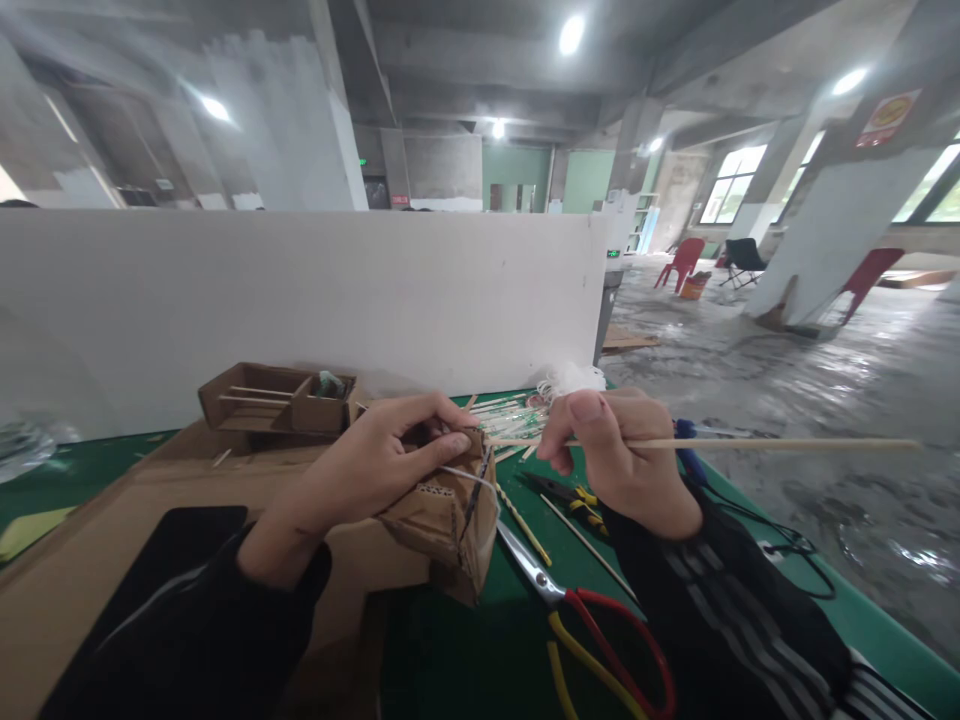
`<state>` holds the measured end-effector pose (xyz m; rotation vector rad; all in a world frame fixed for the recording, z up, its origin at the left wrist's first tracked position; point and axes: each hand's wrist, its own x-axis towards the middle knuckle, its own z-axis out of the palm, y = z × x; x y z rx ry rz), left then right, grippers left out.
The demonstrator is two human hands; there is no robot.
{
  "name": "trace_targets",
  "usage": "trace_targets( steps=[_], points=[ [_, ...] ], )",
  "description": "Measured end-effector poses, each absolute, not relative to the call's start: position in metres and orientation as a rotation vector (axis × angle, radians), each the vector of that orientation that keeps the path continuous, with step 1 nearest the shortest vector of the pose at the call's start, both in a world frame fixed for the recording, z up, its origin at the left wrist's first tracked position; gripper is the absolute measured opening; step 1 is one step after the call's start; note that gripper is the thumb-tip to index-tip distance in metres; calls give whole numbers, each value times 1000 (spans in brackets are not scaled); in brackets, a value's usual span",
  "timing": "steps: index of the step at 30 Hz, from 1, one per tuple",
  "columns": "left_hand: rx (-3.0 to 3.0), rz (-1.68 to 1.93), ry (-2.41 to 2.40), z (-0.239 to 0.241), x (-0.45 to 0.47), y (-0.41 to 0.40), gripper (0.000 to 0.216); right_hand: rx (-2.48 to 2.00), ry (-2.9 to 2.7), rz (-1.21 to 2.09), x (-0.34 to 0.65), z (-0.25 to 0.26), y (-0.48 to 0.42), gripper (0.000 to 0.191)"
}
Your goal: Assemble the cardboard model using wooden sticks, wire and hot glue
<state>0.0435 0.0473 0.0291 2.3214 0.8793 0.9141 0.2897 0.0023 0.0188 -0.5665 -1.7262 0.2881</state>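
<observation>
My left hand is closed on the upper edge of a small cardboard box, which is tilted above the green table. A white string or strip runs across the box beside my thumb. Between the thumb and fingers of my right hand is a long thin wooden stick, held level. The stick's left tip reaches the box's edge near my left fingertips; whether it enters the cardboard I cannot tell. Scissors with red and yellow handles lie beneath my hands, next to a twisted yellowish stick.
Black and yellow pliers and another thin stick lie near my right wrist. A divided cardboard box stands back left on cardboard sheeting. A black phone-like slab lies by my left sleeve. A white panel borders the table.
</observation>
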Motion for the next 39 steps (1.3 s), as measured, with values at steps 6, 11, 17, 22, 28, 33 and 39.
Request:
trace_targets(
  steps=[6, 11, 17, 22, 28, 33, 39],
  points=[
    [2303, 908, 884, 29, 44, 47, 22, -546, -1736, 308, 289, 20, 2, 50],
    [2299, 913, 875, 28, 43, 47, 20, -539, -1736, 303, 289, 20, 1, 50],
    [2304, 905, 879, 28, 43, 47, 21, -545, -1727, 317, 288, 20, 1, 50],
    [2311, 912, 875, 28, 43, 47, 20, -541, -1714, 329, 288, 19, 1, 48],
    [2308, 910, 893, 27, 42, 47, 23, -547, -1716, 331, 288, 22, -1, 52],
    [2323, 899, 908, 26, 41, 48, 25, -541, -1699, 340, 289, 22, -2, 54],
    [2316, 913, 888, 28, 42, 47, 25, -576, -1692, 325, 288, 20, -2, 54]
  ],
)
